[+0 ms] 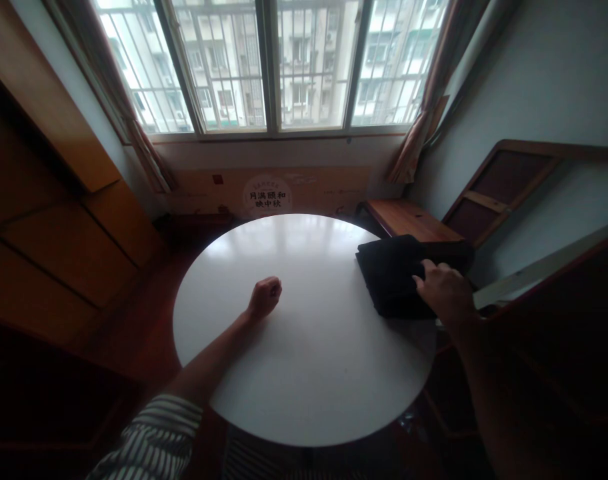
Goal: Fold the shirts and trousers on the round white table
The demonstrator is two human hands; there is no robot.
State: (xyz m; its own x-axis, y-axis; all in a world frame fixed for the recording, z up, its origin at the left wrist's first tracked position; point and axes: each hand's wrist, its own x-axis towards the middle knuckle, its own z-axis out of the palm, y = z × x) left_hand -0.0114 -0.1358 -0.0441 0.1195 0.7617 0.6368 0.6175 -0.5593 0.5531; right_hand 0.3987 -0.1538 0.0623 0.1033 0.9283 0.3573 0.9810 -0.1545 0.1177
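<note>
My left hand (265, 297) is curled into a fist over the middle of the round white table (304, 373), with nothing visible in it. At the table's right side lies a black folded cloth (391, 277), probably a garment, in a flat stack with its edge hanging near the table rim. My right hand (445, 288) is at the right edge of this cloth, its thumb and fingers closed on the fabric. A striped sleeve is pushed up on my left forearm.
Beyond the table a long printed box (314, 187) stands below the barred window (271, 67). A wooden bench (409, 220) is behind the cloth at the right. Orange-brown cabinets (69, 240) line the left, and a wooden framed piece (509, 180) leans on the right wall.
</note>
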